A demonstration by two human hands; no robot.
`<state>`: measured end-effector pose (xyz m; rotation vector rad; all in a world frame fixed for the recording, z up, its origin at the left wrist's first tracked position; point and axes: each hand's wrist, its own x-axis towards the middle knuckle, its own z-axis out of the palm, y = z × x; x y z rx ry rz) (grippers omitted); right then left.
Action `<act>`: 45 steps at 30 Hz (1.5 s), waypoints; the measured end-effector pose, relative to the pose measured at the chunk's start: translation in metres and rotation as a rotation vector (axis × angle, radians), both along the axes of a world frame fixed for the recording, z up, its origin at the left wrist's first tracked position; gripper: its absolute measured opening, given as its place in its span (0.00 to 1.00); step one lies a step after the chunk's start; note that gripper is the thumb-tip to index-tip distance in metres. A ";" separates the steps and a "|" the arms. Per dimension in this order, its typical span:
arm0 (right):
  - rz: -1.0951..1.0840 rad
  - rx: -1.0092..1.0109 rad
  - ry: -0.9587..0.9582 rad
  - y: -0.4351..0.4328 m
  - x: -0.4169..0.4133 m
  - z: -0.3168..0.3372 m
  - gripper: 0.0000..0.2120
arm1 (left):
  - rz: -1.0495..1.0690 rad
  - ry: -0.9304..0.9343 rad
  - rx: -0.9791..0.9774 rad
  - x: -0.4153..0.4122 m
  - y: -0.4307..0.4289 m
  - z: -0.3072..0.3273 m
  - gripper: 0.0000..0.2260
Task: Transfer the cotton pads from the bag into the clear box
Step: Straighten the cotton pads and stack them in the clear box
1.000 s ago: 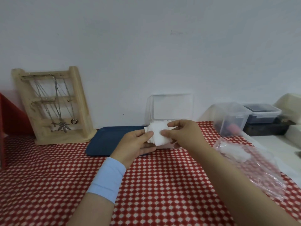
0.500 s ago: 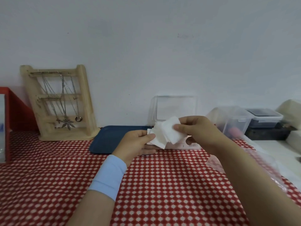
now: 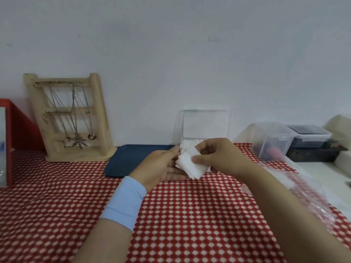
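Note:
A small stack of white square cotton pads (image 3: 191, 165) is held between both hands just in front of the clear box (image 3: 205, 126). My left hand (image 3: 161, 166) grips the stack's left edge with thumb on top. My right hand (image 3: 222, 157) pinches the right side of the pads with thumb and fingers. The box stands against the wall with its lid raised; white pads show at its rim behind my hands. The clear plastic bag (image 3: 303, 190) lies crumpled on the cloth to the right, under my right forearm.
A dark blue tray (image 3: 129, 160) lies left of the box. A wooden necklace stand (image 3: 72, 118) leans at the back left, a red box (image 3: 11, 141) at the far left. Clear lidded containers (image 3: 273, 141) sit at the back right. A red checked cloth (image 3: 190, 215) covers the table.
The pads have come down a little and now sit lower between both hands. My right hand shifted its pinch onto the stack's right side; the view moved slightly left.

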<state>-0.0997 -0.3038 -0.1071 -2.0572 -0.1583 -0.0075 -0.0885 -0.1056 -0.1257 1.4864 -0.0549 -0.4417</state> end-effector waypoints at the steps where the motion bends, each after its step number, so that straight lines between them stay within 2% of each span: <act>1: -0.007 0.002 0.001 0.001 0.000 0.000 0.08 | -0.019 -0.003 -0.009 -0.001 0.000 0.002 0.18; 3: -0.012 -0.020 0.006 0.003 -0.001 0.000 0.10 | -0.071 -0.089 0.063 -0.002 0.002 0.000 0.15; 6: 0.016 -0.070 0.007 0.003 -0.002 0.000 0.11 | -0.134 -0.210 0.216 -0.002 0.006 -0.003 0.16; 11: 0.040 0.108 0.133 0.000 -0.005 0.002 0.10 | -0.109 -0.251 0.299 0.001 0.007 -0.002 0.19; 17: 0.018 0.204 0.257 -0.001 -0.002 0.003 0.07 | 0.054 -0.281 0.258 0.003 0.004 -0.006 0.16; 22: -0.028 0.292 0.360 -0.002 -0.001 0.007 0.11 | 0.068 -0.312 0.185 0.002 0.002 -0.006 0.17; 25: -0.026 0.428 0.406 -0.002 -0.004 0.008 0.11 | 0.074 -0.282 0.108 0.000 0.000 -0.006 0.17; 29: -0.250 0.312 0.167 0.002 -0.004 0.005 0.10 | 0.131 -0.220 0.003 0.000 -0.002 -0.007 0.14; 33: -0.454 0.340 -0.099 0.003 -0.001 0.005 0.09 | 0.188 -0.160 -0.028 0.004 -0.001 -0.012 0.14; 35: -0.417 0.462 -0.136 -0.002 -0.002 0.012 0.11 | 0.207 -0.121 -0.050 0.004 -0.001 -0.013 0.14; 37: -0.263 0.555 -0.086 -0.004 -0.006 0.018 0.12 | 0.206 -0.073 -0.091 0.002 -0.003 -0.012 0.13; 38: -0.201 0.540 -0.053 -0.002 -0.008 0.018 0.12 | 0.196 -0.042 -0.121 0.001 -0.004 -0.010 0.12; 40: -0.171 0.387 -0.041 0.007 -0.008 0.012 0.11 | 0.157 0.005 -0.174 -0.002 -0.007 -0.007 0.10; 43: -0.250 0.056 -0.151 0.019 -0.002 -0.002 0.08 | 0.125 0.017 -0.199 -0.003 -0.008 -0.005 0.10; 45: -0.267 -0.045 -0.192 0.020 0.001 -0.007 0.07 | 0.129 0.021 -0.200 -0.003 -0.007 -0.005 0.10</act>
